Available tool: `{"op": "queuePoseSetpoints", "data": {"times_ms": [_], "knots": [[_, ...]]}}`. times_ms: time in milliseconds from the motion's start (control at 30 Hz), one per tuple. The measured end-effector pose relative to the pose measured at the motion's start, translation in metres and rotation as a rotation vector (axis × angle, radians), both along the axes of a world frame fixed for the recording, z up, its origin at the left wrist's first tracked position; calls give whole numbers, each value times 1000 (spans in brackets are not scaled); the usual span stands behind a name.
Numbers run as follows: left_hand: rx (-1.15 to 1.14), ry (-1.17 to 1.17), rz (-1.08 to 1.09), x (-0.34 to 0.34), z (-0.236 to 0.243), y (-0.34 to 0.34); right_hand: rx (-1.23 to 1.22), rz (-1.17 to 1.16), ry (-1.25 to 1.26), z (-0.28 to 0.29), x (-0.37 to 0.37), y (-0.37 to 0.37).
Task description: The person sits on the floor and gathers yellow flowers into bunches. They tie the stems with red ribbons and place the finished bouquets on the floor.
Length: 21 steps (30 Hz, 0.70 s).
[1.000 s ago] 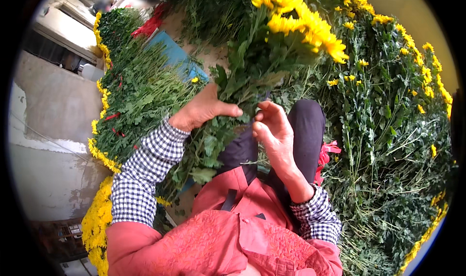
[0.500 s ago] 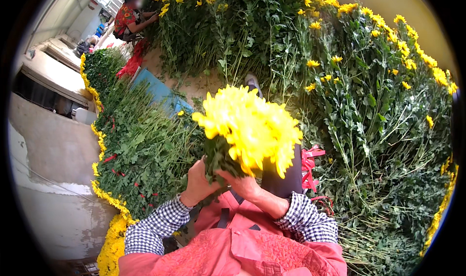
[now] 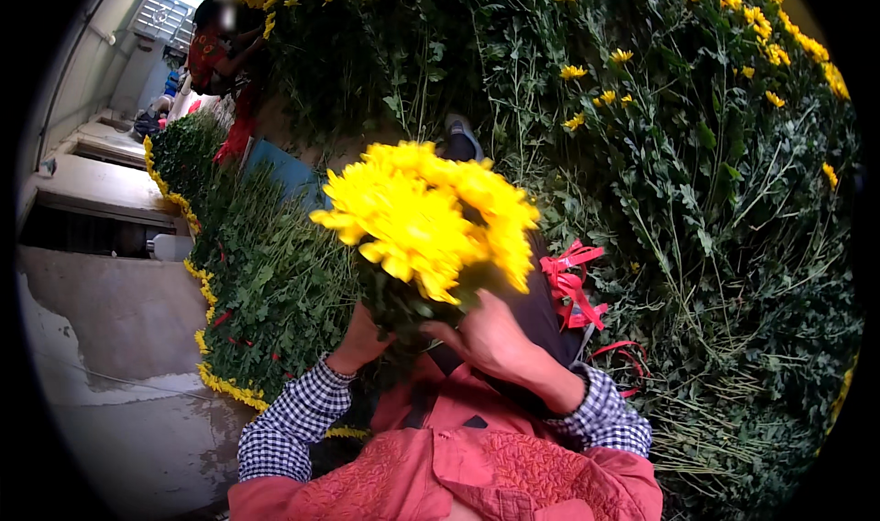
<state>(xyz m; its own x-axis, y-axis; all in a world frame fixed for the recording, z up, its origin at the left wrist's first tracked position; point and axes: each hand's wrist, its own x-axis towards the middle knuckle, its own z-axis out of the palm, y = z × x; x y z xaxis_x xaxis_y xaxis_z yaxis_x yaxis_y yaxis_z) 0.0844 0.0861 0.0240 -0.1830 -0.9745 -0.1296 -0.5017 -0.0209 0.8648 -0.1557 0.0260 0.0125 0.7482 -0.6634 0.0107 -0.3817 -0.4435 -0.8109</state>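
A bunch of yellow chrysanthemums [image 3: 426,214] stands upright in front of me, its blooms facing the camera and slightly blurred. My left hand [image 3: 357,338] grips the green stems from the left, just under the flower heads. My right hand [image 3: 495,338] closes on the stems from the right, fingers wrapped toward the middle. Both checked sleeves reach up from my red apron [image 3: 449,466]. The lower stems are hidden behind my hands.
Red ribbon strips [image 3: 573,287] lie on my dark trouser leg at the right. Loose flower stems [image 3: 733,246] pile up at the right; tied bundles [image 3: 266,283] lie in a row at the left beside a concrete ledge [image 3: 119,310]. A person in red [image 3: 215,54] works far back.
The bunch has swung up from lying tilted away to standing upright with blooms facing me. Both hands have closed around its stems and drawn it nearer. My head has tilted up slightly.
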Motion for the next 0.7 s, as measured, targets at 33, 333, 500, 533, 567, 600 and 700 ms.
{"op": "queuePoseSetpoints", "data": {"times_ms": [33, 333, 500, 533, 567, 600, 700], "knots": [[-34, -36, -50, 10, -4, -4, 45, -114, -328, 3, -15, -2], [226, -78, -171, -7, 21, -28, -192, -294, -806, 22, -82, -64], [362, -162, -202, -14, 25, -35, 60, -416, -957, 13, -81, -52], [414, -112, -141, -14, 26, -36, 134, -558, -1043, 10, -85, -47], [461, -67, -75, -17, 31, -37, 120, -719, -1066, 12, -91, -39], [458, 41, 47, -19, 29, -34, 44, -798, -943, 15, -99, -27], [510, 274, 343, -32, 20, -31, 240, -188, -1284, 46, -112, 10]]}}
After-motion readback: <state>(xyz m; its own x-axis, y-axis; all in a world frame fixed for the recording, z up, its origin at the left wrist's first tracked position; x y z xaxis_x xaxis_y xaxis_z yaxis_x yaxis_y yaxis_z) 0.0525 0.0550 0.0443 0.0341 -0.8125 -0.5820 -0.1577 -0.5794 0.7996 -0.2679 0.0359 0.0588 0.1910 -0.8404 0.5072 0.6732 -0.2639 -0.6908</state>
